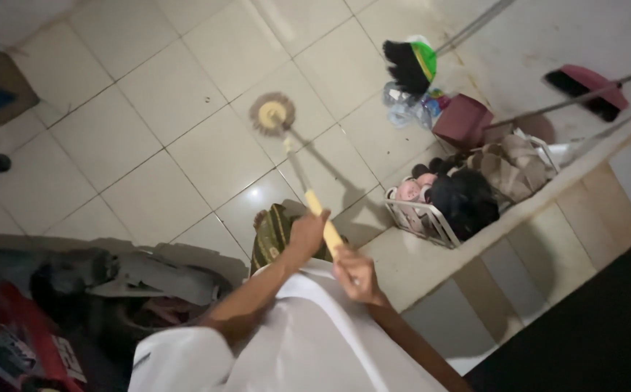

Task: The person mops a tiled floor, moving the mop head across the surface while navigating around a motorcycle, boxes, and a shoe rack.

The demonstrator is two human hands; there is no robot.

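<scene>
I hold a mop by its yellow grip (pixel 324 223) with both hands. My left hand (pixel 306 234) is closed around the grip higher up, and my right hand (pixel 356 276) is closed around its lower end, close to my white shirt. The thin shaft (pixel 295 163) runs from the grip out to the round, frayed mop head (pixel 272 114), which rests flat on the pale tiled floor (pixel 148 138). A green patterned garment (pixel 272 236) shows just under my left hand.
A white basket (pixel 431 221) full of clothes sits on a tiled ledge (pixel 431 265) to the right. Behind it stand a green broom with black bristles (pixel 411 64), a maroon broom (pixel 585 86), a maroon bin (pixel 463 120) and plastic bottles (pixel 404 107). Dark clutter (pixel 76 290) lies lower left.
</scene>
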